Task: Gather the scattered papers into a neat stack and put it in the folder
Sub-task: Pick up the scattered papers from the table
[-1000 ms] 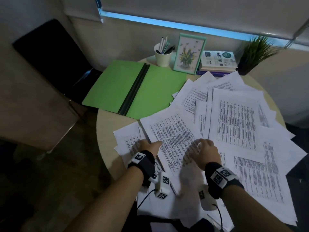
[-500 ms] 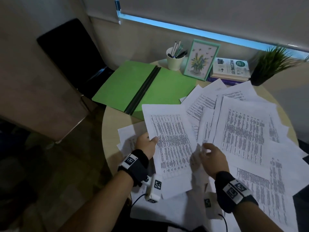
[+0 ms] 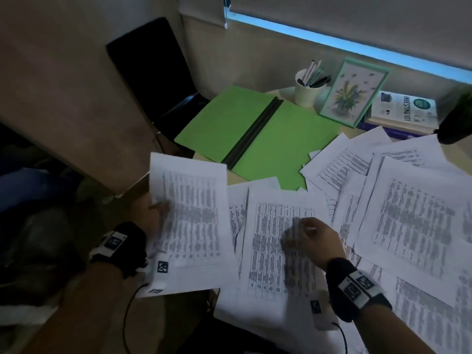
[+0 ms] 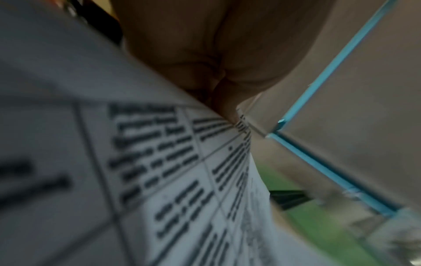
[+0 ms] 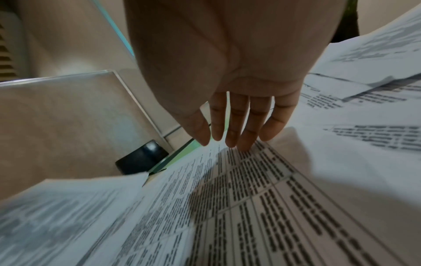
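Since the earlier frame, left hand (image 3: 146, 213) has carried the held sheet (image 3: 190, 223) off the table's left edge. Scattered papers (image 3: 413, 226) cover the table; green folder (image 3: 255, 134) lies open behind. Right hand (image 3: 315, 241), fingers straight, touches another sheet (image 3: 273, 251).

The print on the scattered white printed sheets (image 3: 413, 221) is too blurred to read in any view. The white table-printed sheet (image 3: 189, 218) held up at the near left hides all of the left hand (image 3: 146, 213) but its thumb and part of its back; in the left wrist view the fingers are behind that sheet (image 4: 159, 180). The round pale wooden desk (image 3: 237, 176) shows only in slivers between the sheets and the open green folder (image 3: 281, 139). The dark potted plant (image 3: 457, 123) is cut off by the right edge. The right hand (image 3: 316, 238) is smeared by motion in the head view.
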Demonstrator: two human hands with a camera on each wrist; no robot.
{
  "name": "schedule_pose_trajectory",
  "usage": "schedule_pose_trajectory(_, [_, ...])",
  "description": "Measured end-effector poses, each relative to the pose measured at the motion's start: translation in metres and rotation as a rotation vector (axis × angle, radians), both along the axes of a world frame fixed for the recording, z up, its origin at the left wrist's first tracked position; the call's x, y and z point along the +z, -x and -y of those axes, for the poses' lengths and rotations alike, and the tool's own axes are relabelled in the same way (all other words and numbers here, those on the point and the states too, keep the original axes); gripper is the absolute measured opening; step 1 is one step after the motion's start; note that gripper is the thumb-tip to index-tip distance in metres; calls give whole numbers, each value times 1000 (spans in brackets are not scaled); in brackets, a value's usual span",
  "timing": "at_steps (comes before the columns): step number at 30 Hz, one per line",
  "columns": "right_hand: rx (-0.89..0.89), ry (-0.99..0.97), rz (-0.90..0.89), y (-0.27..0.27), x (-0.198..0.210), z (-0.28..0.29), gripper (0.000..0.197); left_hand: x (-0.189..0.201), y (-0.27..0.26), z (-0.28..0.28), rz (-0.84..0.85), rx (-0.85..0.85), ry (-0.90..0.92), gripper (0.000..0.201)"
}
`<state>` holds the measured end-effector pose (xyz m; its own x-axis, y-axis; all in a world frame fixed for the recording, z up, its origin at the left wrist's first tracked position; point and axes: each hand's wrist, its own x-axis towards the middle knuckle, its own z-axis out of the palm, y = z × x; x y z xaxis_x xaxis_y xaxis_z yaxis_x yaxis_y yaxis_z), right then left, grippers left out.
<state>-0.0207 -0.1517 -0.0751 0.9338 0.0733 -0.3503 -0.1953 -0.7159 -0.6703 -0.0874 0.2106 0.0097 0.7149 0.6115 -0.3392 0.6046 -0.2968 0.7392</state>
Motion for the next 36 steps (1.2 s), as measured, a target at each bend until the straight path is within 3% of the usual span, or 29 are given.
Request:
schedule_pose_trajectory(6, [97, 62, 1, 0, 0, -13, 26, -44, 32, -39, -260, 133, -6, 40])
schedule_pose_trajectory(11, [74, 209, 84, -4, 1, -20, 34, -58, 33, -41, -247, 178, 40, 41])
schedule_pose_trajectory(14, [-161, 419, 116, -3, 3, -20, 59, -62, 29, -37, -234, 200, 99, 40])
schedule_pose_trajectory(17, [-361, 401, -53, -1, 7, -18, 88, -69, 22, -33, -204, 192, 115, 42])
schedule_pose_trajectory(19, [-339, 433, -153, 5, 8, -18, 110, -76, 19, -31, -204, 185, 118, 43])
schedule_pose_trajectory(21, [-286, 492, -189, 7, 6, -17, 118, -81, 18, -28, -218, 189, 131, 42])
schedule_pose_trajectory(23, [-318, 448, -211, 3, 6, -15, 102, -82, 19, -25, -233, 190, 128, 42])
schedule_pose_trajectory(26, [-292, 432, -135, -4, 7, -9, 42, -81, 19, -25, -225, 184, 118, 43])
schedule_pose_trajectory(28, [-279, 385, -65, -8, 9, -2, 21, -80, 20, -27, -221, 173, 109, 41])
schedule_pose_trajectory(32, [-295, 49, -24, -20, 33, 16, 26, -79, 22, -30, -195, 194, 127, 42])
schedule_pose_trajectory(36, [-257, -129, 36, -46, 59, 35, 36, -78, 21, -28, -166, 203, 148, 45])
